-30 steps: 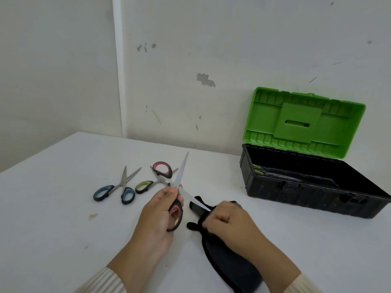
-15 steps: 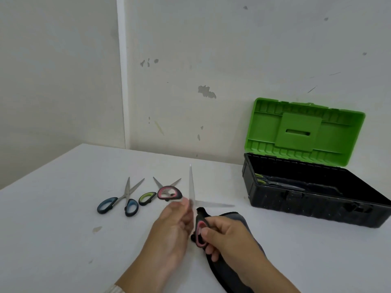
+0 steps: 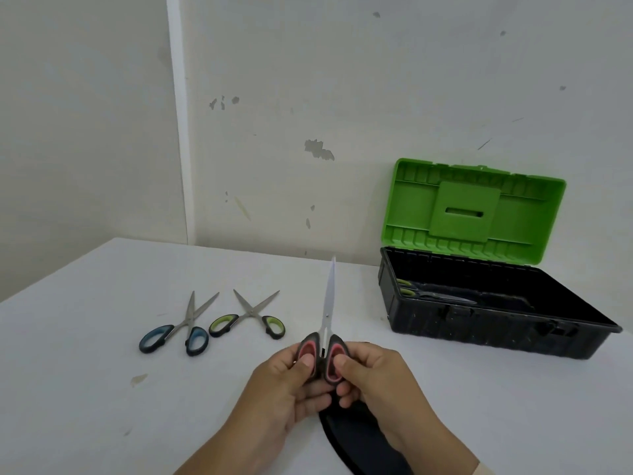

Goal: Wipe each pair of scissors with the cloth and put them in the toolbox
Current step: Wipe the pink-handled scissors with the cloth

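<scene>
Both hands hold the pink-handled scissors [image 3: 327, 313] upright, blades closed and pointing away. My left hand [image 3: 281, 389] grips the left handle loop, my right hand [image 3: 373, 382] the right loop. The dark cloth [image 3: 356, 440] lies on the table under my right hand and wrist, partly hidden. Left of the hands lie blue-handled scissors [image 3: 178, 329] and green-handled scissors [image 3: 251, 317], both with blades apart. The black toolbox [image 3: 479, 334] stands at the right with its green lid [image 3: 476, 207] up; another pair of green-handled scissors [image 3: 428, 294] lies inside.
The white table [image 3: 85, 389] meets the wall at the back, and the toolbox lid leans against that wall. A small stain [image 3: 138, 379] marks the table in front of the blue-handled scissors.
The pink-handled scissors' blades have closed from wide apart. My right hand left the cloth and took a handle loop. The scissors now stand upright between both hands.
</scene>
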A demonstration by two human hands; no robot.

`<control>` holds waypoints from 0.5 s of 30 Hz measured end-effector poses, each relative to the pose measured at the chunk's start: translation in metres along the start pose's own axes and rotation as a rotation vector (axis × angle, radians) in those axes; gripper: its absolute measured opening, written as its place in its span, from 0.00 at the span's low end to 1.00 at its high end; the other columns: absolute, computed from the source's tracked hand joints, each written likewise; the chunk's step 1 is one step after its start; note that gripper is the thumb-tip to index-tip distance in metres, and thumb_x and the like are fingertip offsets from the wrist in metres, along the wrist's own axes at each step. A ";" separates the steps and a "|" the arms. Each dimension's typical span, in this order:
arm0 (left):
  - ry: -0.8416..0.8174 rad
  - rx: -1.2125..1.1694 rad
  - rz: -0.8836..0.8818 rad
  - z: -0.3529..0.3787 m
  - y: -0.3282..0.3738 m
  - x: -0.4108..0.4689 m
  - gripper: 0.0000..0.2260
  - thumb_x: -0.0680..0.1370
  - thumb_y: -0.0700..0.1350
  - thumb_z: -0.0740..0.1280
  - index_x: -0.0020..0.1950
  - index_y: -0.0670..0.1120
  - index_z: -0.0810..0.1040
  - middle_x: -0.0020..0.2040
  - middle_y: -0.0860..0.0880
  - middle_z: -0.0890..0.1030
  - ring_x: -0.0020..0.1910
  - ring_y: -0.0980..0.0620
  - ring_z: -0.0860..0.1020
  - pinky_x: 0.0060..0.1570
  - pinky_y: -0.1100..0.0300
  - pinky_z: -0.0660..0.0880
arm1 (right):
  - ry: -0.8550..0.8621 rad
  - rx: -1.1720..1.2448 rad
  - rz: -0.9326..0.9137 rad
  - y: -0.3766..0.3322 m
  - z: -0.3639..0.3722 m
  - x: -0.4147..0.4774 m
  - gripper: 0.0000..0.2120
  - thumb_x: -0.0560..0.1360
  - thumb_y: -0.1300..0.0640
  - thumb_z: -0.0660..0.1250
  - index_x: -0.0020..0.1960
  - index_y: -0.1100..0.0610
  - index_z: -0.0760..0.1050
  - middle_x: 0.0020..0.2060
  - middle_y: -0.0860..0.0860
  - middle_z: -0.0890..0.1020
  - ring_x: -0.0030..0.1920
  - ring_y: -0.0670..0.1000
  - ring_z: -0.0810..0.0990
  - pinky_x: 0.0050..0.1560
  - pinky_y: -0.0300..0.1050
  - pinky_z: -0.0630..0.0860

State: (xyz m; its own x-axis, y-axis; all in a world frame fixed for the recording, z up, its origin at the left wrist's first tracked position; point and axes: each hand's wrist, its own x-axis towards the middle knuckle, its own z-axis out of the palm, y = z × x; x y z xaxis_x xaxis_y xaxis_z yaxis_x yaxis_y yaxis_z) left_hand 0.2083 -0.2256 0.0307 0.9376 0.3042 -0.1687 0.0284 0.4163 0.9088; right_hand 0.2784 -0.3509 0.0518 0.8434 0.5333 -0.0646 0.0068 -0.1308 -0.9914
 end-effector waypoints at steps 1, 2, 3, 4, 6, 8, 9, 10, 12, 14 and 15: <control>0.009 -0.012 -0.011 0.000 0.000 0.000 0.10 0.80 0.42 0.61 0.57 0.45 0.80 0.46 0.41 0.86 0.43 0.46 0.85 0.40 0.57 0.81 | 0.000 -0.037 -0.005 0.000 -0.001 0.000 0.08 0.75 0.62 0.64 0.43 0.57 0.82 0.31 0.56 0.79 0.29 0.51 0.74 0.33 0.45 0.75; 0.014 -0.017 -0.014 0.001 0.000 -0.001 0.10 0.80 0.42 0.61 0.57 0.45 0.80 0.46 0.41 0.86 0.42 0.46 0.85 0.38 0.58 0.80 | 0.025 -0.115 -0.032 -0.001 -0.002 0.000 0.08 0.75 0.60 0.64 0.44 0.56 0.82 0.32 0.55 0.80 0.30 0.49 0.75 0.34 0.44 0.76; 0.011 -0.007 -0.009 0.002 -0.001 -0.002 0.10 0.80 0.42 0.61 0.57 0.45 0.80 0.46 0.42 0.86 0.42 0.46 0.85 0.37 0.59 0.80 | 0.082 -0.239 -0.080 -0.003 -0.003 0.002 0.07 0.75 0.57 0.64 0.46 0.54 0.81 0.35 0.52 0.81 0.32 0.47 0.76 0.37 0.44 0.76; 0.001 0.023 0.003 0.003 -0.001 -0.003 0.10 0.80 0.42 0.61 0.57 0.46 0.79 0.46 0.42 0.86 0.44 0.46 0.85 0.37 0.59 0.80 | 0.150 -0.380 -0.139 -0.005 -0.004 0.004 0.07 0.75 0.53 0.65 0.49 0.51 0.79 0.39 0.50 0.81 0.36 0.46 0.77 0.41 0.43 0.76; -0.019 0.116 0.045 0.008 0.000 -0.005 0.09 0.80 0.41 0.61 0.57 0.47 0.79 0.46 0.43 0.86 0.46 0.45 0.85 0.38 0.59 0.80 | 0.271 -0.614 -0.236 -0.013 -0.005 0.007 0.14 0.74 0.45 0.63 0.57 0.49 0.75 0.46 0.48 0.78 0.44 0.46 0.76 0.46 0.39 0.71; -0.027 0.190 0.090 0.013 0.000 -0.006 0.08 0.79 0.41 0.63 0.55 0.48 0.80 0.45 0.45 0.87 0.45 0.47 0.85 0.40 0.59 0.81 | 0.333 -0.683 -0.326 -0.023 -0.006 0.006 0.14 0.74 0.43 0.62 0.49 0.53 0.75 0.44 0.49 0.79 0.44 0.49 0.76 0.44 0.42 0.71; -0.039 0.223 0.113 0.016 0.000 -0.007 0.09 0.79 0.40 0.64 0.55 0.48 0.80 0.44 0.47 0.87 0.45 0.48 0.85 0.42 0.59 0.81 | 0.354 -0.674 -0.341 -0.028 -0.008 0.004 0.15 0.74 0.44 0.62 0.45 0.56 0.76 0.42 0.50 0.80 0.43 0.50 0.77 0.43 0.43 0.73; -0.056 0.260 0.137 0.019 0.000 -0.008 0.09 0.78 0.40 0.64 0.55 0.50 0.80 0.44 0.49 0.87 0.46 0.49 0.85 0.44 0.60 0.80 | 0.368 -0.637 -0.335 -0.030 -0.012 0.004 0.14 0.74 0.46 0.63 0.43 0.57 0.76 0.38 0.50 0.80 0.41 0.49 0.77 0.41 0.41 0.73; -0.088 0.335 0.185 0.029 0.000 -0.009 0.10 0.78 0.40 0.66 0.53 0.53 0.81 0.46 0.51 0.87 0.49 0.52 0.84 0.47 0.61 0.80 | 0.393 -0.557 -0.304 -0.036 -0.024 0.001 0.10 0.74 0.50 0.64 0.40 0.55 0.76 0.31 0.46 0.78 0.34 0.46 0.75 0.35 0.37 0.70; -0.090 0.395 0.223 0.043 -0.003 -0.008 0.12 0.77 0.41 0.67 0.58 0.54 0.78 0.50 0.53 0.86 0.51 0.54 0.83 0.51 0.58 0.80 | 0.439 -0.531 -0.275 -0.037 -0.045 -0.001 0.08 0.74 0.52 0.65 0.38 0.53 0.77 0.26 0.46 0.76 0.32 0.48 0.74 0.35 0.40 0.69; -0.079 0.431 0.240 0.053 -0.005 -0.006 0.14 0.78 0.42 0.66 0.62 0.54 0.75 0.51 0.55 0.85 0.51 0.54 0.83 0.53 0.55 0.80 | 0.461 -0.532 -0.249 -0.036 -0.058 -0.003 0.09 0.74 0.52 0.64 0.38 0.54 0.78 0.27 0.47 0.77 0.32 0.50 0.76 0.37 0.42 0.72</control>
State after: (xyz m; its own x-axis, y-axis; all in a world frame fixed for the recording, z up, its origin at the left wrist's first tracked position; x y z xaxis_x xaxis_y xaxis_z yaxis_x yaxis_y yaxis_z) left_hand 0.2214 -0.2748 0.0471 0.9581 0.2754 0.0792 -0.0666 -0.0548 0.9963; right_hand 0.3068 -0.3957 0.0946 0.9217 0.2112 0.3252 0.3878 -0.5010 -0.7737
